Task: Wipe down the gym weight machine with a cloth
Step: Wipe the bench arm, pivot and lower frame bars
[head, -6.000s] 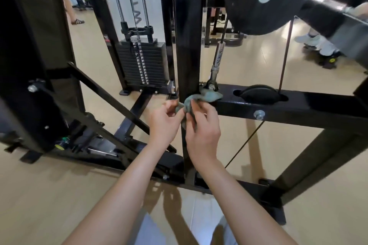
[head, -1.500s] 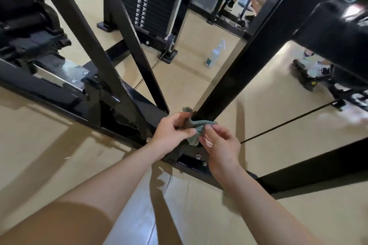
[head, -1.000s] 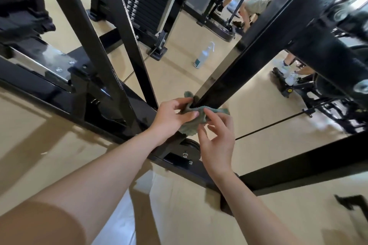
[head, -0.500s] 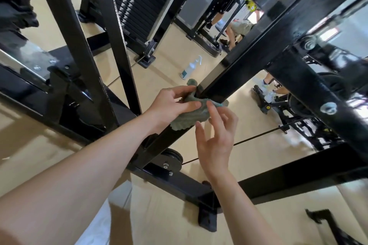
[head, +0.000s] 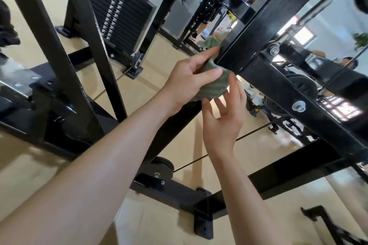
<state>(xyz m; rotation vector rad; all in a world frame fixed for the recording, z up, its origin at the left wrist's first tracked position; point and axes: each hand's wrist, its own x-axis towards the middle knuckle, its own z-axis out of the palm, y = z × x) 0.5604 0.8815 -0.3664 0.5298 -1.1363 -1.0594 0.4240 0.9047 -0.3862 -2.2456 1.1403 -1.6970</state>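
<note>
The crumpled green cloth point(head: 214, 85), ribbed and nubbly, sits mid-frame, pressed to a glossy black square-tube upright point(head: 256, 34) of the weight machine point(head: 288, 93). The left hand point(head: 185, 83) grips it, thumb over the folds. The right hand point(head: 223, 121) is slack, its fingertips touching the cloth's lower edge. Flat stacked plates point(head: 121, 12) stand upper left.

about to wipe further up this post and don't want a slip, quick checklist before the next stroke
1. Left hand grips the cloth: ok.
2. Cloth touches the black post at the crossbar joint: ok.
3. Right hand open under the cloth, free to help: ok.
4. Both hands away from the cable and pulley below: ok.
5. Clean side of the cloth faces the metal: cannot tell.
</note>
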